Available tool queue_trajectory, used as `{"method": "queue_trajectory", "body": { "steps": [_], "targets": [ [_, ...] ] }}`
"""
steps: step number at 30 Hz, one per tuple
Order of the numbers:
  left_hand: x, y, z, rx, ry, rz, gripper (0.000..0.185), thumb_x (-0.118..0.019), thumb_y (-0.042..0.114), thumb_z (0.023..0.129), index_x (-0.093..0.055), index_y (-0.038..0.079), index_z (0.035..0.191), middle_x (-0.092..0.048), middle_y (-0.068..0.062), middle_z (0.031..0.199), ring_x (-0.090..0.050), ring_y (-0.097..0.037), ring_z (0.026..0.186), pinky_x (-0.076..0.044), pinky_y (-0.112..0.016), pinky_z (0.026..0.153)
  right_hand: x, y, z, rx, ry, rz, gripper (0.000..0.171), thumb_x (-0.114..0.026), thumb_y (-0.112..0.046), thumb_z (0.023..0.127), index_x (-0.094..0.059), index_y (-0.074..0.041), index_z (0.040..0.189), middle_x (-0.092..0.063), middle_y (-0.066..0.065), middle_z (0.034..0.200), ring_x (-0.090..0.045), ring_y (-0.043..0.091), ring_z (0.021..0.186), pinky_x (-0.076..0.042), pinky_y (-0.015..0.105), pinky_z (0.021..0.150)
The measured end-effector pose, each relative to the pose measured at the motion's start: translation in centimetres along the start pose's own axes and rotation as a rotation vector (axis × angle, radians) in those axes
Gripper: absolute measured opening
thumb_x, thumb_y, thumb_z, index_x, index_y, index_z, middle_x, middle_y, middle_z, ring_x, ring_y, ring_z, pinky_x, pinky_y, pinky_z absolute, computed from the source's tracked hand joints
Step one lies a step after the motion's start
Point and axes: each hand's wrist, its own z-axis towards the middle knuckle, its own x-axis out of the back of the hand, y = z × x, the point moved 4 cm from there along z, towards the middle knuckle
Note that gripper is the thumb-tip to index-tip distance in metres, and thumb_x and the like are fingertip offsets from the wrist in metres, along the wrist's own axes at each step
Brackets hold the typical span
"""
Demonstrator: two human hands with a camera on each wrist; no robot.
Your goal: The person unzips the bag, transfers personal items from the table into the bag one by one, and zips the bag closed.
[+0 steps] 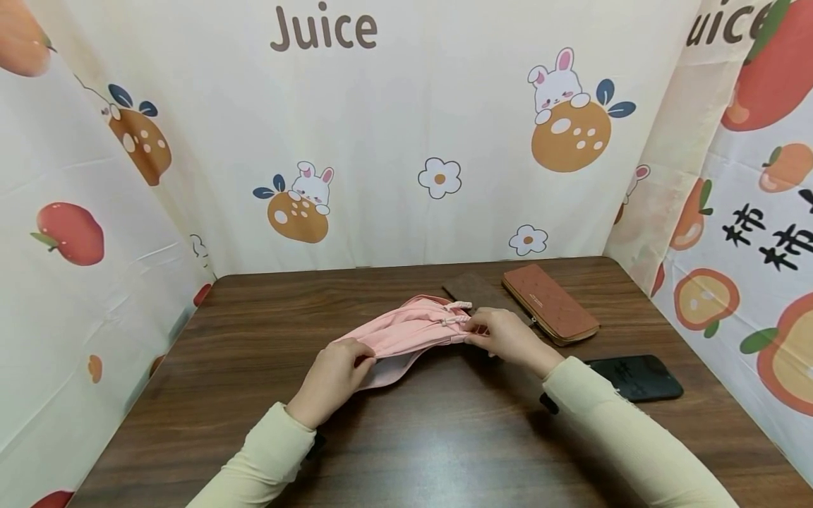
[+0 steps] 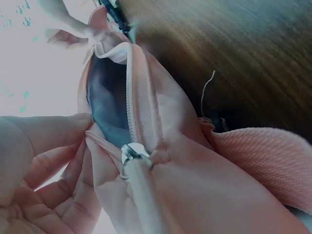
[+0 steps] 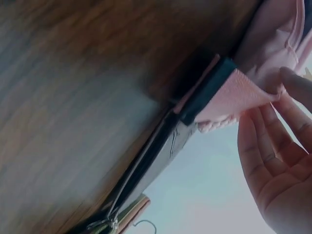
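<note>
A pink fabric waist bag point(image 1: 396, 330) spans the space between both hands over the table. The left hand point(image 1: 333, 381) pinches the near-left edge of the bag between thumb and fingers. In the left wrist view the zipper stands open, showing a dark grey lining point(image 2: 109, 102); its metal slider point(image 2: 134, 152) with a pale pull is beside the left thumb. The right hand point(image 1: 508, 340) pinches the bag's right end, close to its braided cord pulls point(image 1: 456, 321). A dark buckle piece point(image 3: 207, 92) hangs near that end in the right wrist view. A wide pink strap point(image 2: 268, 158) trails off the bag.
Behind the right hand lie a dark brown flat wallet point(image 1: 473, 291) and a reddish-brown zip wallet point(image 1: 551, 303). A black phone point(image 1: 638, 379) rests beside the right forearm. The brown wooden table point(image 1: 267, 310) meets printed curtains point(image 1: 381, 106) at its back and sides.
</note>
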Motion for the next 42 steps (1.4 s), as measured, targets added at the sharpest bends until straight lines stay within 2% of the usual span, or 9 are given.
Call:
{"method": "queue_trajectory", "body": {
  "steps": [2,4,8,11,16,22,28,35,42],
  "targets": [
    [-0.1,-0.1,0.0,0.010,0.000,-0.003,0.007,-0.077,0.004,0.079,-0.073,0.010,0.078,-0.069,0.001,0.077,-0.065,-0.014,0.074,-0.053,-0.034,0.072,0.3,0.3,-0.1,-0.007,-0.007,0.029,0.013,-0.071,-0.022,0.089,-0.073,-0.012,0.098,-0.067,-0.002,0.089,-0.055,0.000,0.052,-0.052,0.027,0.068],
    [-0.1,-0.1,0.0,0.021,0.002,-0.007,0.007,-0.077,0.005,0.079,-0.073,0.011,0.078,-0.069,0.001,0.077,-0.064,-0.013,0.073,-0.054,-0.033,0.071,0.8,0.7,-0.2,-0.008,0.005,0.035,0.013,-0.070,-0.024,0.090,-0.073,-0.014,0.097,-0.067,-0.004,0.088,-0.058,0.000,0.059,-0.052,0.026,0.067],
    [-0.1,-0.2,-0.1,0.040,0.009,-0.013,0.006,-0.077,0.005,0.079,-0.074,0.010,0.079,-0.069,0.001,0.078,-0.065,-0.012,0.073,-0.054,-0.033,0.070,2.1,2.1,-0.3,-0.036,0.068,0.008,0.011,-0.070,-0.024,0.091,-0.074,-0.015,0.095,-0.068,-0.005,0.085,-0.060,0.005,0.074,-0.050,0.028,0.068],
    [-0.1,-0.3,-0.1,0.052,0.013,-0.020,0.006,-0.077,0.005,0.079,-0.074,0.010,0.079,-0.070,0.000,0.078,-0.067,-0.014,0.074,-0.055,-0.033,0.070,3.3,3.4,-0.6,-0.081,0.115,-0.017,0.013,-0.069,-0.024,0.092,-0.074,-0.014,0.097,-0.069,-0.002,0.086,-0.060,0.009,0.074,-0.050,0.029,0.066],
    [0.0,-0.2,-0.1,0.069,0.013,-0.025,0.006,-0.077,0.004,0.079,-0.074,0.009,0.079,-0.071,-0.001,0.078,-0.067,-0.015,0.074,-0.055,-0.035,0.070,5.2,5.5,-0.9,-0.154,0.165,-0.058,0.023,-0.065,-0.027,0.094,-0.072,-0.008,0.105,-0.070,0.007,0.095,-0.065,0.020,0.082,-0.052,0.041,0.073],
    [0.0,-0.2,0.1,0.067,0.009,-0.030,0.005,-0.077,0.005,0.080,-0.074,0.009,0.078,-0.071,-0.001,0.079,-0.068,-0.016,0.075,-0.055,-0.036,0.071,7.2,8.1,-1.5,-0.248,0.183,-0.042,0.030,-0.061,-0.024,0.097,-0.068,-0.001,0.114,-0.070,0.017,0.102,-0.066,0.031,0.090,-0.051,0.050,0.081],
    [-0.1,-0.2,0.2,0.060,0.010,-0.045,0.007,-0.078,0.006,0.080,-0.074,0.012,0.078,-0.070,0.001,0.078,-0.066,-0.013,0.072,-0.055,-0.033,0.068,8.6,11.0,-2.6,-0.338,0.171,-0.038,0.039,-0.057,-0.027,0.099,-0.061,0.004,0.122,-0.068,0.025,0.110,-0.064,0.039,0.097,-0.048,0.055,0.085],
    [0.0,-0.2,0.2,0.062,0.009,-0.040,0.005,-0.078,0.007,0.079,-0.075,0.011,0.079,-0.071,0.001,0.079,-0.066,-0.011,0.072,-0.055,-0.032,0.067,9.0,13.9,-3.5,-0.438,0.129,-0.046,0.051,-0.053,-0.031,0.101,-0.051,0.009,0.132,-0.061,0.033,0.120,-0.059,0.047,0.107,-0.045,0.060,0.091],
    [-0.2,-0.2,0.2,0.066,0.009,-0.038,0.004,-0.078,0.007,0.080,-0.075,0.011,0.080,-0.071,0.000,0.079,-0.068,-0.014,0.074,-0.055,-0.033,0.069,8.4,16.2,-4.1,-0.525,0.019,-0.065,0.064,-0.052,-0.036,0.100,-0.041,0.015,0.138,-0.053,0.039,0.126,-0.053,0.053,0.112,-0.043,0.063,0.093]
  ]
}}
